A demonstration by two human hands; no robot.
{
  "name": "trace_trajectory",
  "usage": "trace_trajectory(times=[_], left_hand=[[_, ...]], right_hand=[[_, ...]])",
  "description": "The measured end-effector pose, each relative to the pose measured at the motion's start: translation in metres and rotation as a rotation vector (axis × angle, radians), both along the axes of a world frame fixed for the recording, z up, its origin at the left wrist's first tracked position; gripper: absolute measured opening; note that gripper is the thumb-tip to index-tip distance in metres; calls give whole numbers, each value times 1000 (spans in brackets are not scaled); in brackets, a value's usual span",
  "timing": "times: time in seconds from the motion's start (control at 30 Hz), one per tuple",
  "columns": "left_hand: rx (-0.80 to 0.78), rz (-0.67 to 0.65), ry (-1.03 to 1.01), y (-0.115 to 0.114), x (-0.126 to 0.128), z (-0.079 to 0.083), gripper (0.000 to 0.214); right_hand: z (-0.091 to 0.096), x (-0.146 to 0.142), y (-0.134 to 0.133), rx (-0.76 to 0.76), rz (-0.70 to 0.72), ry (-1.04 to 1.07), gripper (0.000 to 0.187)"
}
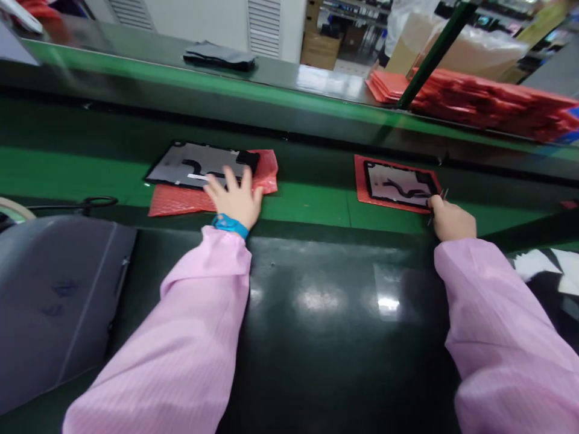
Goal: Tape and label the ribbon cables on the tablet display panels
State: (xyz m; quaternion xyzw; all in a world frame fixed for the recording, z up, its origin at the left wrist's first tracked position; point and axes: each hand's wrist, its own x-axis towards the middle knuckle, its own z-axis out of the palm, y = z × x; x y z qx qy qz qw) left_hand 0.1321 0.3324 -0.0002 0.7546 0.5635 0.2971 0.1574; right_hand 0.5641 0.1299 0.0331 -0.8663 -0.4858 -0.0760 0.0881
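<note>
My left hand (236, 202), with a blue wrist strap (230, 225), is open with its fingers spread over the near edge of a grey, black-edged flat panel (210, 161). That panel carries a black curved strip and a white label, and rests partly on a red bubble-wrap sheet (181, 201). On the right, my right hand (453, 220) is closed at the corner of a second, similar panel (395, 185), which lies on red bubble wrap (360, 179). Thin metal prongs, seemingly tweezers (446, 194), poke out from its fingers. Its grip is partly hidden.
A raised shelf (280, 78) runs along the back, bearing a stack of dark sheets (220, 54) and a pile of red bubble bags (493, 99). A green post (434, 57) rises there. A grey machine (58, 301) stands left; white and black scraps (547, 268) lie right.
</note>
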Motion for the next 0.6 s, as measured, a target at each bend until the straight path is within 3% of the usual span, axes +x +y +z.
trace_trajectory(times=[0.03, 0.1, 0.13, 0.23, 0.3, 0.43, 0.53, 0.6], left_hand=[[-4, -79, -28, -9, 10, 1, 63], [-222, -510, -441, -38, 33, 3, 57], [-300, -624, -498, -55, 45, 3, 52], [-486, -800, -617, -102, 77, -2, 41], [-626, -843, -732, -121, 89, -7, 46], [-866, -785, -980, -127, 88, -12, 71], [-937, -656, -1128, -123, 72, -12, 68], [-952, -567, -1187, -124, 53, -11, 66]], right_hand=[[0, 1, 6, 15, 0, 8, 28], [2, 3, 19, 43, -13, 16, 37], [4, 3, 25, 56, -25, 18, 41], [11, -16, 34, 90, -24, 11, 50], [15, -51, 25, 179, 65, -36, 48], [16, -158, -22, 365, 480, -159, 21], [10, -220, -62, 342, 789, 40, 22], [3, -231, -85, 310, 841, 187, 23]])
